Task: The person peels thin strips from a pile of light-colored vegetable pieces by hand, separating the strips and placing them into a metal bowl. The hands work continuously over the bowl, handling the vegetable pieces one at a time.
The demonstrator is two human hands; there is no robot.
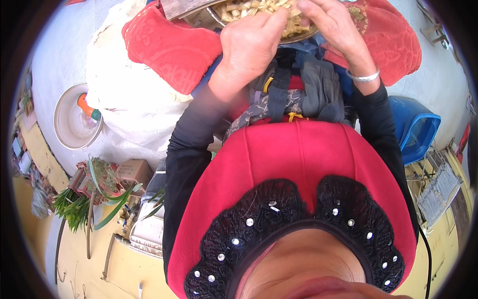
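At the top of the head view, a round metal-rimmed container point(298, 38) holds many pale yellow, dry-looking folded strips point(251, 8). My left hand point(254, 43) is bent in a fist over its near rim, thumb and forefinger pinched at a pale yellow strip. Just right of it, my right hand point(328, 17) reaches over the container, thumb close to the left fingertips; its other fingers are partly cut off by the picture's edge, and whether it grips anything is hidden. A silver-coloured bangle point(364, 76) circles my right wrist.
Red patterned cloths point(175, 52) lie either side of my lap, with a wooden board point(183, 7) at the upper left. A large white sack point(130, 97) and white bucket point(73, 123) stand left. A blue plastic bin point(418, 127) is at the right. Potted plants point(101, 179) stand lower left.
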